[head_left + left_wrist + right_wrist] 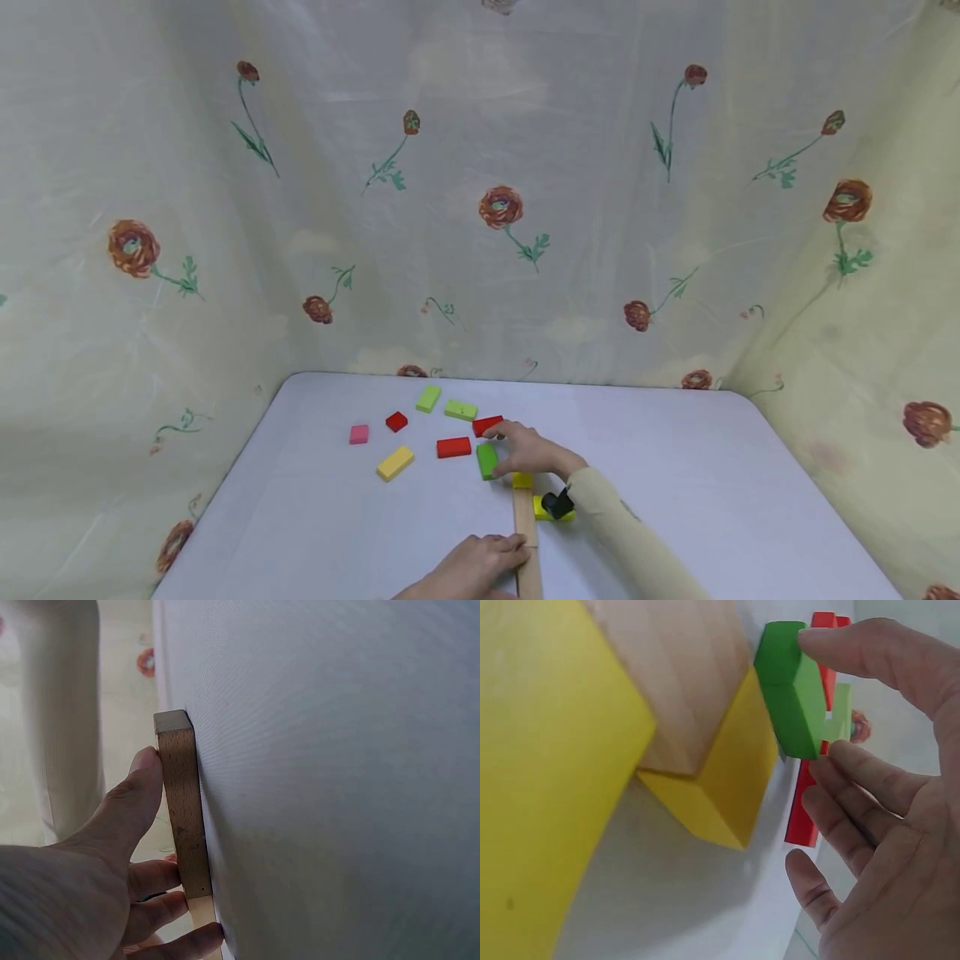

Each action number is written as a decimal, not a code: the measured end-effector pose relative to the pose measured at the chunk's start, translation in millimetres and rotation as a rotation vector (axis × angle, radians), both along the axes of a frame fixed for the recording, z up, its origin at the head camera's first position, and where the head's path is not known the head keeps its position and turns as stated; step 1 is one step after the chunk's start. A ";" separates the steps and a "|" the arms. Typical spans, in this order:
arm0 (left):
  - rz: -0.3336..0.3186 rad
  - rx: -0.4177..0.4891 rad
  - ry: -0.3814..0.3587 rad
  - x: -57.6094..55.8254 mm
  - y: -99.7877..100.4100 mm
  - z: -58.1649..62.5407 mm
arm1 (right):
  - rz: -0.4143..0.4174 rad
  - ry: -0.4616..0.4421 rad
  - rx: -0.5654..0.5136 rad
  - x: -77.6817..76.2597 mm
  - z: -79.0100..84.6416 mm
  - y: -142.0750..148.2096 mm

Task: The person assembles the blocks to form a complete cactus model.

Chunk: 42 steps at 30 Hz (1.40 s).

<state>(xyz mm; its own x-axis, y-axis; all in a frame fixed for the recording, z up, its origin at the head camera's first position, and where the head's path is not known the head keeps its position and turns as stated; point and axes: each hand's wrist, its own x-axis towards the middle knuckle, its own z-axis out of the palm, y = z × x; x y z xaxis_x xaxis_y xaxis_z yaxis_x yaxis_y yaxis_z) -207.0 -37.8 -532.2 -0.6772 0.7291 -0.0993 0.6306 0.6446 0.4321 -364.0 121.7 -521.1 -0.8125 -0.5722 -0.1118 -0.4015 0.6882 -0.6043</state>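
Observation:
My right hand point(531, 450) reaches over a green block point(487, 461) with thumb and fingers spread. The thumb tip overlaps one end of this block in the right wrist view; whether it touches I cannot tell. Beyond it, the fingertips come close to a red block point(487, 426). Two plain wooden blocks point(525, 515) lie end to end, with a yellow block point(522, 481) at their far end. My left hand point(474, 567) rests along their left side, thumb against the nearer wooden block point(180, 802) and other fingers by the seam.
Another yellow block point(542, 508) lies right of the row, partly under the right wrist's black camera point(557, 503). To the left are scattered a second red block point(453, 447), a pale yellow block point(395, 463), a pink block point(359, 434), a small red block point(397, 422) and light green blocks point(428, 398).

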 end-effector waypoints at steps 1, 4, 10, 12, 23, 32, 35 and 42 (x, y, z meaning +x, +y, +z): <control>0.001 0.001 0.000 0.2 0.0 0.2 | -0.003 -0.001 0.005 0.1 -0.4 -1.1; 0.003 0.001 -0.001 0.5 -0.2 0.5 | -0.017 -0.005 0.030 -0.3 -1.7 -4.0; -0.006 -0.001 -0.002 0.3 0.0 0.1 | -0.044 -0.006 0.075 -1.5 -3.1 -5.9; -0.005 -0.007 0.001 -0.1 -0.1 0.1 | -0.042 -0.001 0.078 -1.6 -2.9 -6.2; 0.007 -0.029 -0.009 0.3 0.8 1.5 | -0.048 -0.008 0.043 0.3 -3.4 -4.5; -0.001 -0.033 -0.006 0.4 0.8 0.4 | -0.059 -0.005 0.016 0.4 2.2 2.2; -0.001 -0.035 -0.008 1.0 0.9 1.0 | -0.064 0.008 0.017 -0.8 3.5 7.4; 0.011 -0.040 0.000 1.9 2.6 1.1 | -0.103 0.027 0.020 -2.3 3.7 26.0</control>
<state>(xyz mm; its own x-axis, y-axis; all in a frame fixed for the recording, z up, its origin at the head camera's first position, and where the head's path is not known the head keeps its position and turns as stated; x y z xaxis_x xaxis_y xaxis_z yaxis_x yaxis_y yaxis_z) -205.1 -35.2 -531.2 -0.6850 0.7172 -0.1283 0.6236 0.6682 0.4057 -366.3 147.7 -517.3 -0.8697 -0.4834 -0.0998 -0.3437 0.7383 -0.5804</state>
